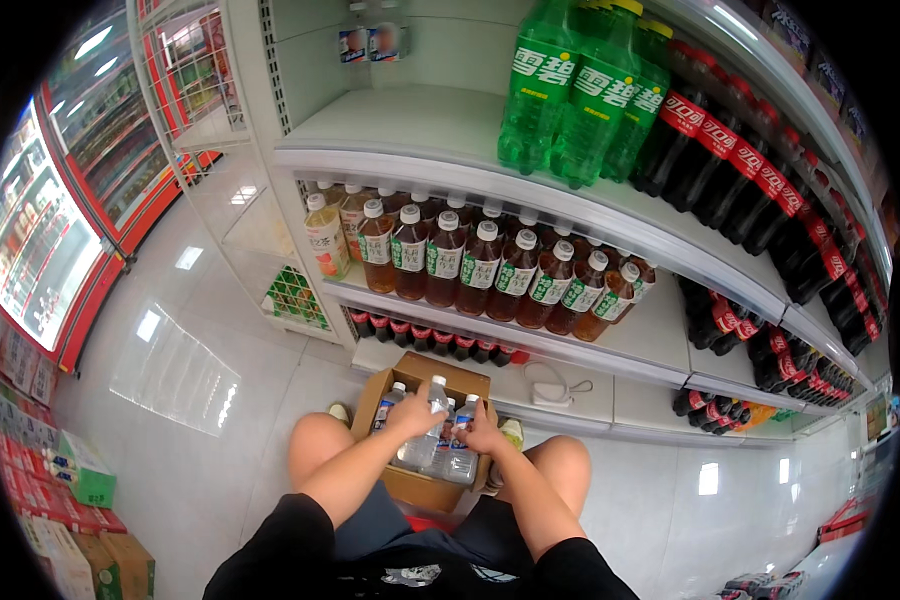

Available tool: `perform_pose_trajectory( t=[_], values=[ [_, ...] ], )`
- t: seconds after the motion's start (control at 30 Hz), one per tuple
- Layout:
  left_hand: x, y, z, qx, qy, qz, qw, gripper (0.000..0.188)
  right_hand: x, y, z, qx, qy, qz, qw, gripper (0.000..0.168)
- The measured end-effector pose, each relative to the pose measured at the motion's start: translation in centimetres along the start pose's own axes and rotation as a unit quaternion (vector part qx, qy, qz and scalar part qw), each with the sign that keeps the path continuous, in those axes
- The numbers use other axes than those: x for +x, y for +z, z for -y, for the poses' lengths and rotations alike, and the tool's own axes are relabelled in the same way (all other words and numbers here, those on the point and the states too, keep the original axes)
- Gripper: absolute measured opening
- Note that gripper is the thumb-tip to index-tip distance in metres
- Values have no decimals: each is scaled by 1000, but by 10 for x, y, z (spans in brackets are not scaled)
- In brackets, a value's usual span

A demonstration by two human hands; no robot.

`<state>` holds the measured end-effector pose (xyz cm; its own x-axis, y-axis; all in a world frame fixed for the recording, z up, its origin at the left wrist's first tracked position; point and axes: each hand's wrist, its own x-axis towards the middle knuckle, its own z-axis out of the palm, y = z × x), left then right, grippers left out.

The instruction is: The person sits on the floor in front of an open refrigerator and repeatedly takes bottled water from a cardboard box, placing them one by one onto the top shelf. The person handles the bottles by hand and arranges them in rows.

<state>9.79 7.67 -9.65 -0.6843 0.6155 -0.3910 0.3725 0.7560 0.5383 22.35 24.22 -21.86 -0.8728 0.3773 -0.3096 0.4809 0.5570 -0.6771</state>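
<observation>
An open cardboard box (424, 487) stands on the floor between my knees, with several clear plastic bottles in it. The bottles have white caps and dark blue picture labels. My left hand (415, 414) is around the upper part of one clear bottle (420, 454), which stands a little higher than its neighbours. To its right, my right hand (478, 431) grips a second clear bottle (461, 466) near the label. My fingers hide parts of both bottles. Another capped bottle (383, 409) sits at the box's left side.
Before me rise white store shelves (390, 112) with green soda bottles (538, 94), a row of brown tea bottles (444, 255) and cola bottles (727, 161). A white cable with a box (553, 391) lies on the bottom shelf. Left are a wire rack (232, 217), coolers (37, 240) and stacked cartons (90, 555).
</observation>
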Motion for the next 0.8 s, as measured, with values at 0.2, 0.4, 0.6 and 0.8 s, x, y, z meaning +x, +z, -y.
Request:
perform_pose_trajectory(
  t=[0.2, 0.4, 0.6, 0.8],
  values=[
    [-6, 20, -23, -13, -28, 18, 999, 92, -14, -16, 21, -29, 32, -9, 999, 107],
    [19, 31, 13, -38, 36, 66, 996, 111, -23, -27, 40, -2, 48, 8, 999, 104],
    [8, 24, 19, -23, 105, 108, 988, 130, -29, -36, 54, 20, 110, 18, 994, 103],
    [-37, 9, -17, 100, 132, 124, 978, 132, -35, -36, 65, 11, 93, -21, 995, 96]
  ],
)
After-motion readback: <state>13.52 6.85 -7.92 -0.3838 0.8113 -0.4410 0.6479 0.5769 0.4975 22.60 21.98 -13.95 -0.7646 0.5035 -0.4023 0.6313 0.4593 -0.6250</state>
